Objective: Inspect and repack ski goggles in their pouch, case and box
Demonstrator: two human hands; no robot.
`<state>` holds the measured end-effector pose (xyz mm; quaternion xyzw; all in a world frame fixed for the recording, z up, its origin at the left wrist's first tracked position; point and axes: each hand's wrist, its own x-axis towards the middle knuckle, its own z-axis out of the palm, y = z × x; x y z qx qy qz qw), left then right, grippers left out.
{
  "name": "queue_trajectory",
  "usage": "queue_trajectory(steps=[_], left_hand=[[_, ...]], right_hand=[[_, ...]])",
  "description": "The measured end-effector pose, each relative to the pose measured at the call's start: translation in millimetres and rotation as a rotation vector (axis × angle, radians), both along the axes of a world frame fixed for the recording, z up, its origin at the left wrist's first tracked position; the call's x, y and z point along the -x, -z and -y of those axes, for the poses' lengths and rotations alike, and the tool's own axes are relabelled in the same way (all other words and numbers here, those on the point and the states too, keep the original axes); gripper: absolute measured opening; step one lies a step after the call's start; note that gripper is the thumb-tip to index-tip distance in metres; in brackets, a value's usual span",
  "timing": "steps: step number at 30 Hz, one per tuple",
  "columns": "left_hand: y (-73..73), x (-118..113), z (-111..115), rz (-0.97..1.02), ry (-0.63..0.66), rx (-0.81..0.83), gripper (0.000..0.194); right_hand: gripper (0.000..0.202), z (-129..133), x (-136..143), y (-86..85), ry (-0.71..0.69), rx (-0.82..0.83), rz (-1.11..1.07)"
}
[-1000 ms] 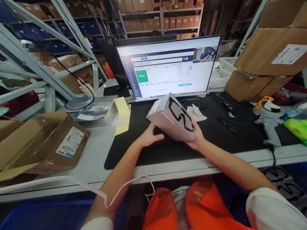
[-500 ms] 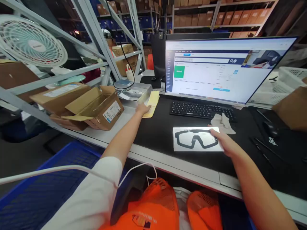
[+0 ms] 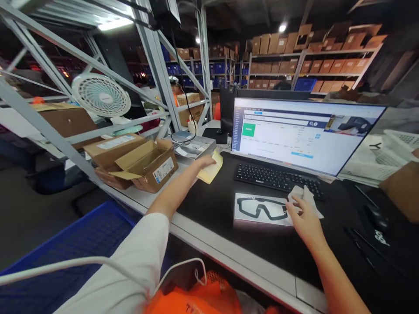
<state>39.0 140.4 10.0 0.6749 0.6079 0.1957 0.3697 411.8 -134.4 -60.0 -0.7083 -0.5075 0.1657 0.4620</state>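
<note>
My left hand [image 3: 206, 162] is closed on the upper part of some yellow paper [image 3: 209, 173], which bends up from the black desk mat; I cannot tell if it is a sheet or an envelope. In front of the keyboard lies a flat white box [image 3: 261, 210] with a pair of dark-framed glasses pictured on it. At the right end of that box is my right hand [image 3: 303, 218], its fingers apart and nothing gripped in them. A crumpled white tissue [image 3: 307, 199] lies just behind and partly under its fingers.
Opened cardboard boxes [image 3: 149, 168] and a grey tray [image 3: 194, 147] stand to the left. Behind the keyboard [image 3: 278, 178] is a monitor [image 3: 294, 135]. A mouse [image 3: 376, 218] and pens [image 3: 362, 248] lie right. A white cable [image 3: 65, 264] crosses my left arm.
My right hand has let go of the glasses box, which rests on the mat, and its fingers have spread. The yellow paper has bent up in my left hand. The view has tilted up.
</note>
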Motion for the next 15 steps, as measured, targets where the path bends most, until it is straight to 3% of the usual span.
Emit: queue_trajectory(steps=[2, 5, 7, 9, 12, 15], left_hand=[[-12.6, 8, 11, 0.014, 0.04, 0.033, 0.027], [-27.8, 6, 37, 0.059, 0.157, 0.049, 0.034], [-36.6, -8, 59, 0.111, 0.326, -0.01, 0.045], [-44.8, -30, 82, 0.164, 0.522, -0.16, 0.058], [-54.1, -61, 111, 0.191, 0.685, -0.314, 0.066], [-55.8, -75, 126, 0.147, 0.725, -0.329, 0.062]], right_hand=[[0.055, 7, 11, -21.7, -0.051, -0.129, 0.121], [0.037, 6, 42, -71.2, -0.194, -0.208, 0.219], [0.031, -11, 68, -104.8, -0.309, -0.198, 0.25], [0.022, -39, 91, -127.8, -0.34, -0.114, 0.298], [0.015, -75, 105, -136.4, -0.304, -0.02, 0.343], [0.015, -85, 101, -126.1, -0.295, -0.031, 0.29]])
